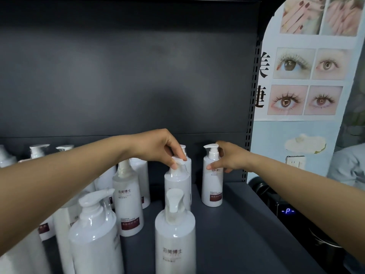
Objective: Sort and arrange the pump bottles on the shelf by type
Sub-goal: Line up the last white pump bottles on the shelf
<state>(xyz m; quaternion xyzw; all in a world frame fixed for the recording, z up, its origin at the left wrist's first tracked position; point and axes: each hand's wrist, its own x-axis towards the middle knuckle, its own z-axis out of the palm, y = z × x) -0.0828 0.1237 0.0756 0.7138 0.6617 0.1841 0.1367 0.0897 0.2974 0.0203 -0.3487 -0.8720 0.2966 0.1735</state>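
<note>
Pinching the pump head of a white bottle [176, 186] with the left hand [158, 147], fingertips curled round the nozzle, near the middle of the dark shelf [237, 224]; wrapping the right hand [230, 158] round the shoulder of a second white pump bottle [212, 180] standing apart toward the shelf's right edge, thumb across the front, fingers behind. Crowding the shelf's left half and front edge, more pump bottles [128, 196] of near-identical white, some carrying a dark red label band, others with labels turned away or too blurred to read. Risking, on this evidence, a mis-sort from look-alike labels; risking too a slip from lifting by the nozzle alone, with the glossy wrap offering little purchase; risking a knock-on topple among tightly packed neighbours, especially the bottle at the front edge [174, 230] just below the left forearm, and a fall past the open right edge beside the beauty poster [304, 62]
</note>
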